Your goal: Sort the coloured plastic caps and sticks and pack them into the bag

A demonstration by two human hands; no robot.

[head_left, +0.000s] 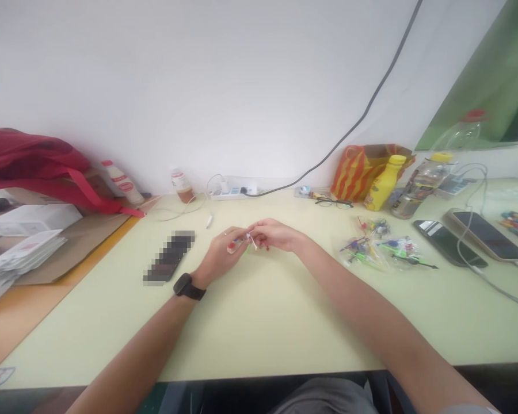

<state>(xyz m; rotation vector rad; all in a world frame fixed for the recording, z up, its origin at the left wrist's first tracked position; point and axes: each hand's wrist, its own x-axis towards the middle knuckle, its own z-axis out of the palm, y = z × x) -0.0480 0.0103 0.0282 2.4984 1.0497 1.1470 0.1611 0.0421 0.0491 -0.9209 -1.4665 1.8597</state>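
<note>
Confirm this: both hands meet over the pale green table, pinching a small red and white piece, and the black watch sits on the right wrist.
Wrong on one count. The head view shows the black watch on the left wrist, not the right. The rest holds: the left hand and right hand meet over the pale green table, pinching a small red and white piece.

two hands (250, 241), two phones (470, 238), four bottles (386, 183)
</note>
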